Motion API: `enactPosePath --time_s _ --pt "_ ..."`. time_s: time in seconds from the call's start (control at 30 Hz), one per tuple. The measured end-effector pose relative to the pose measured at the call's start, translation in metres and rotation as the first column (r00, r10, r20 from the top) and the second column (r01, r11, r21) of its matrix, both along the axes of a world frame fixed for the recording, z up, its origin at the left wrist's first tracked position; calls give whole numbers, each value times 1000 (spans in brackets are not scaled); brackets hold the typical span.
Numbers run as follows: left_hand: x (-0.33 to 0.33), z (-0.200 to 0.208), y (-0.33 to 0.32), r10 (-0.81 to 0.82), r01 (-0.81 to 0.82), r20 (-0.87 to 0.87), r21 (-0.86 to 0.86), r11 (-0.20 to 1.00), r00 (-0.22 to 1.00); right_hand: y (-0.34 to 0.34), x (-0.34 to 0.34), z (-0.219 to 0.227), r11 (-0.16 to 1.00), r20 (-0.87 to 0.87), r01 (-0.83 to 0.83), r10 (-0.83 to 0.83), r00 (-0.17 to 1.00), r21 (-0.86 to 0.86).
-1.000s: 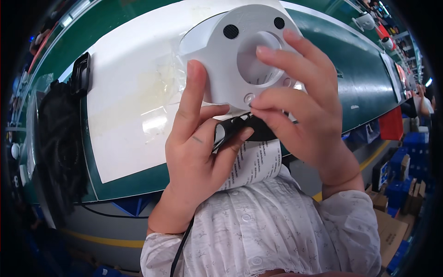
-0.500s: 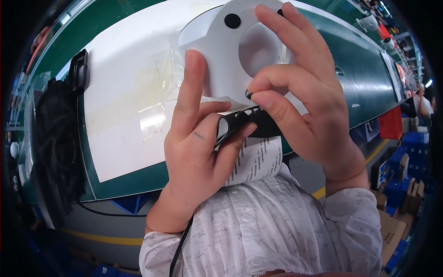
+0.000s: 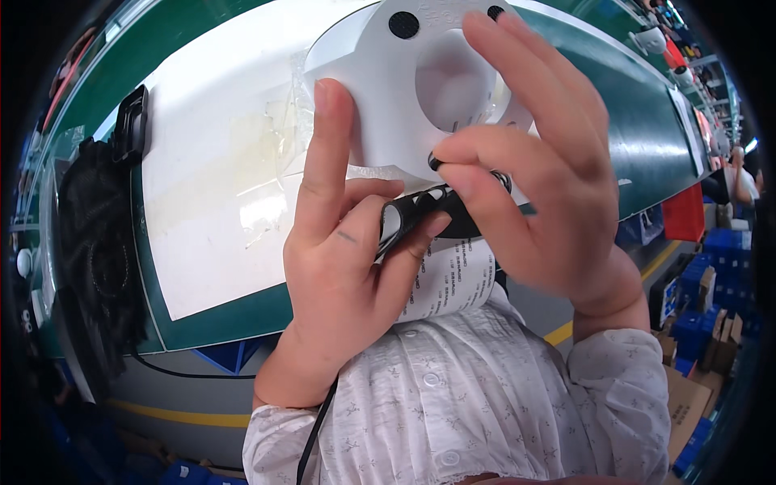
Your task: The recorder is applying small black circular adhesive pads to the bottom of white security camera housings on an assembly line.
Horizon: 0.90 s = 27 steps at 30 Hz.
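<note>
One green table (image 3: 655, 158), white sheet (image 3: 206, 178) atop, blue boxes (image 3: 727, 242) rightward; left hand (image 3: 335, 263) clasps black strip (image 3: 414, 212), right hand (image 3: 558, 202) pinches pad (image 3: 434, 162).

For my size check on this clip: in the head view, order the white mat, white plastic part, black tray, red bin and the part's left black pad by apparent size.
White mat
White plastic part
Black tray and red bin: too alike to rank
Left black pad

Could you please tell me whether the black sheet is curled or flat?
Curled: the black sheet bends round in the left hand, its pale inner side showing.
</note>
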<state>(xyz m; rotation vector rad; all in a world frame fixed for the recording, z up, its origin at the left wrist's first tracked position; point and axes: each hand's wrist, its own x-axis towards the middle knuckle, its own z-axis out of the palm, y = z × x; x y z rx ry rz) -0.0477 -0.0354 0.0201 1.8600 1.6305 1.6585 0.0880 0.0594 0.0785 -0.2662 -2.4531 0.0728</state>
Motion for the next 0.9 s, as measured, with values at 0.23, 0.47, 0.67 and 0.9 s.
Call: enactPosePath --time_s 0.23,0.47,0.67,0.9 --pt "-1 0 -1 11 -11 -22 -3 1000 1000 -21 14 -6 975 189 190 -209 960 112" --pt "-2 1 -3 19 -20 -47 -18 1000 999 -11 5 -18 995 -20 2 -4 1000 -97" --pt "1 1 -2 36 -38 -31 -48 998 999 -7 11 -16 995 -89 6 -15 996 -103" --pt "6 6 -3 91 -94 -46 -87 992 995 11 18 -16 868 -210 40 -164 964 -494"
